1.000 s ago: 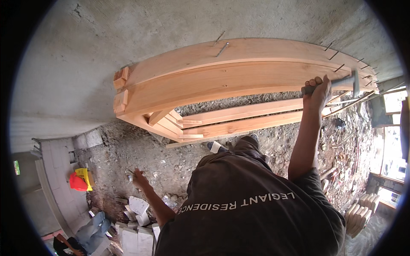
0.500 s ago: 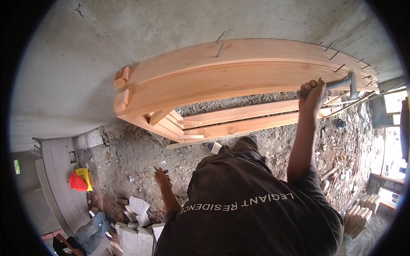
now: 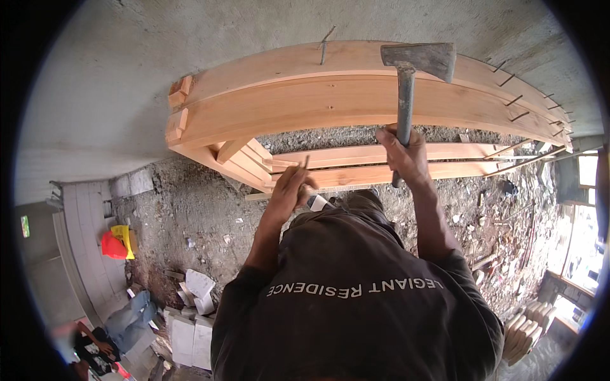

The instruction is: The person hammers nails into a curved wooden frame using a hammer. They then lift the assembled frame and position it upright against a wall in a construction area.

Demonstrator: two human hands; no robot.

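My right hand (image 3: 412,159) grips the grey handle of a hatchet (image 3: 418,60), its broad dark head raised over the timber. My left hand (image 3: 289,193) is closed around a thin nail (image 3: 307,162), whose end pokes up past the fingers. Both hands are on the near side of a long frame of pale orange wood (image 3: 254,108), with two boards side by side along the far side. Several nails (image 3: 518,100) stick out of the boards at the right end. Another bent nail (image 3: 324,47) stands in the far board, left of the hatchet head.
Behind the frame rises a grey concrete wall (image 3: 127,82). The ground (image 3: 184,209) is rough rubble and dirt. White blocks (image 3: 190,336) and red and yellow bags (image 3: 117,242) lie left. A person (image 3: 105,346) is at lower left. Stacked sacks (image 3: 527,333) stand at lower right.
My right hand has brought the hatchet from the frame's right end leftward and turned it head-up. My left hand has risen from low over the ground to the frame's near side.
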